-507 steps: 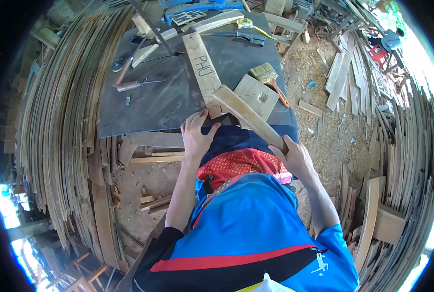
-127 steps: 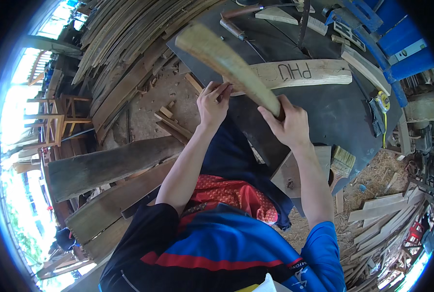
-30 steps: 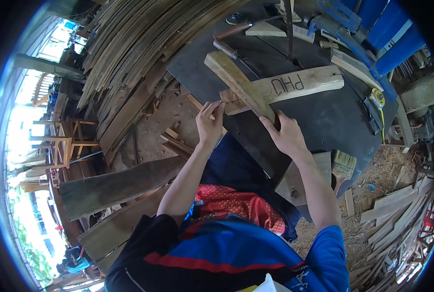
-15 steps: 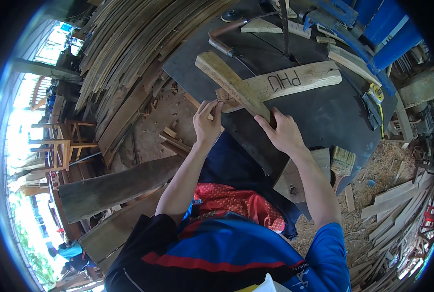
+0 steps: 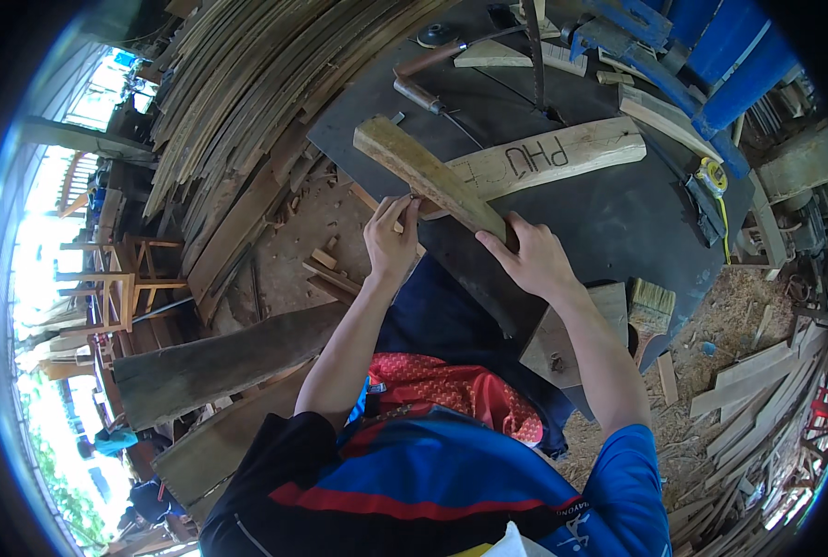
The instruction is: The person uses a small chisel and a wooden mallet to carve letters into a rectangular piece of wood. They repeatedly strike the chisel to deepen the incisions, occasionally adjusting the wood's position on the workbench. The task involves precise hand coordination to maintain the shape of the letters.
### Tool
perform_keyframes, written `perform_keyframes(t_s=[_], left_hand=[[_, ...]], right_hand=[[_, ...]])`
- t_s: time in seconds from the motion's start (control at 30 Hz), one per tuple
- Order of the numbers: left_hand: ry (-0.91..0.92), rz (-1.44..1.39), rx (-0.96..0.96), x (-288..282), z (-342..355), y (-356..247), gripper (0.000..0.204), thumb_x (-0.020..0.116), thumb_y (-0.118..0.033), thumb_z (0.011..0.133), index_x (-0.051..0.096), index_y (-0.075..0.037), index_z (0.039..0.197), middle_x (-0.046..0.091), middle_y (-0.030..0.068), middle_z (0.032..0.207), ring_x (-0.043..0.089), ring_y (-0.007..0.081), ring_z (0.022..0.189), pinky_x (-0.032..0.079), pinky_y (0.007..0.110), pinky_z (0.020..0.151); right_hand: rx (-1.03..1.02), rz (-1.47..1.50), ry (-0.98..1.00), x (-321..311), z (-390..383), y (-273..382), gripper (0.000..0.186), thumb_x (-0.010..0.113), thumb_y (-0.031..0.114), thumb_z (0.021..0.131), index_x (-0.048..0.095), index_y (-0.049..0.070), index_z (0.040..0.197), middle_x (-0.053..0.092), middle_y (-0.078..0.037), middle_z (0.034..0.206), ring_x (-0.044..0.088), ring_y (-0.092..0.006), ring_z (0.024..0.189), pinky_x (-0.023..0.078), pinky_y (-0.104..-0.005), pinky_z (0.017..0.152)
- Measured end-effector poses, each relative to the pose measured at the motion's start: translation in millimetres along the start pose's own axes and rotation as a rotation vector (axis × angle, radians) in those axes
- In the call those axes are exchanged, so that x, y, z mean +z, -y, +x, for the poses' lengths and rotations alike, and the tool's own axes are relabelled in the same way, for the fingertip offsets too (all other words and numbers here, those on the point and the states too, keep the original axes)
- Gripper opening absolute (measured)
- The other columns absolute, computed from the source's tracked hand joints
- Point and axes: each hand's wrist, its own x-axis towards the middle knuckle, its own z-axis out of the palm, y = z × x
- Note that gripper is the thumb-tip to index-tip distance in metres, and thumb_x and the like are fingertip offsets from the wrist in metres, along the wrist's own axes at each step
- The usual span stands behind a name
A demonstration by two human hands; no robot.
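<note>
My right hand grips one end of a thick wooden bar, which slants up and leftward across a pale board with dark hand markings. That board lies on the dark tabletop. My left hand is closed in a pinch at the board's near left end, just below the bar; whatever is between the fingertips is too small to make out. Below my right wrist are a square wooden piece and a wide brush.
Hand tools, offcuts, a tape measure and blue metal clamps surround the board. Stacked planks stand at upper left, wooden chairs farther left. Loose boards lie right. A person shows at lower left.
The bar's far end has moved left and down over the board's left end. My right hand has shifted slightly left with it, and my pinched left hand has moved slightly left too.
</note>
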Motion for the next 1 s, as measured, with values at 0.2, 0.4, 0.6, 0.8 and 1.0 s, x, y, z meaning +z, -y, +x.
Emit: perform_keyframes(t_s=[0.2, 0.4, 0.6, 0.8, 1.0], left_hand=[[0.006, 0.01, -0.004, 1, 0, 1, 0.008, 0.073, -0.005, 0.096, 0.076, -0.001, 0.103, 0.069, 0.0104, 0.084, 0.067, 0.0223, 0.067, 0.053, 0.033, 0.065], [-0.025, 0.011, -0.014, 2, -3, 2, 0.007, 0.075, -0.006, 0.095, 0.075, -0.002, 0.1, 0.07, 0.0098, 0.087, 0.069, 0.0239, 0.068, 0.054, 0.035, 0.063], [0.036, 0.052, -0.004, -8, -3, 0, 0.013, 0.076, -0.005, 0.082, 0.076, -0.007, 0.095, 0.07, 0.0098, 0.09, 0.069, 0.032, 0.076, 0.055, 0.04, 0.067], [0.097, 0.223, 0.061, -10, -6, 6, 0.013, 0.078, -0.014, 0.082, 0.077, -0.009, 0.094, 0.072, 0.0052, 0.097, 0.07, 0.0295, 0.076, 0.058, 0.043, 0.073], [-0.018, 0.179, 0.167, -6, -3, 3, 0.012, 0.078, -0.007, 0.076, 0.077, -0.007, 0.088, 0.074, 0.0038, 0.095, 0.071, 0.0277, 0.073, 0.057, 0.04, 0.066]], right_hand=[[0.003, -0.023, -0.033, 1, 0, 0, 0.064, 0.059, 0.062, 0.101, 0.065, -0.002, 0.105, 0.073, -0.026, 0.079, 0.073, -0.0485, 0.081, 0.061, -0.0554, 0.076], [0.008, 0.037, -0.013, -1, 1, 2, 0.061, 0.061, 0.06, 0.1, 0.065, 0.0, 0.104, 0.072, -0.028, 0.08, 0.071, -0.0511, 0.083, 0.058, -0.0583, 0.075], [-0.139, 0.006, -0.091, 6, -1, 3, 0.054, 0.067, 0.054, 0.1, 0.065, 0.0, 0.102, 0.07, -0.028, 0.077, 0.071, -0.0502, 0.077, 0.056, -0.0573, 0.068], [-0.218, 0.046, -0.024, 4, -2, 9, 0.048, 0.069, 0.048, 0.1, 0.063, 0.0, 0.102, 0.069, -0.026, 0.073, 0.07, -0.0486, 0.072, 0.056, -0.054, 0.063], [-0.211, -0.016, -0.11, 3, -4, 6, 0.049, 0.069, 0.049, 0.1, 0.062, 0.001, 0.103, 0.068, -0.026, 0.071, 0.07, -0.0482, 0.069, 0.056, -0.0541, 0.061]])
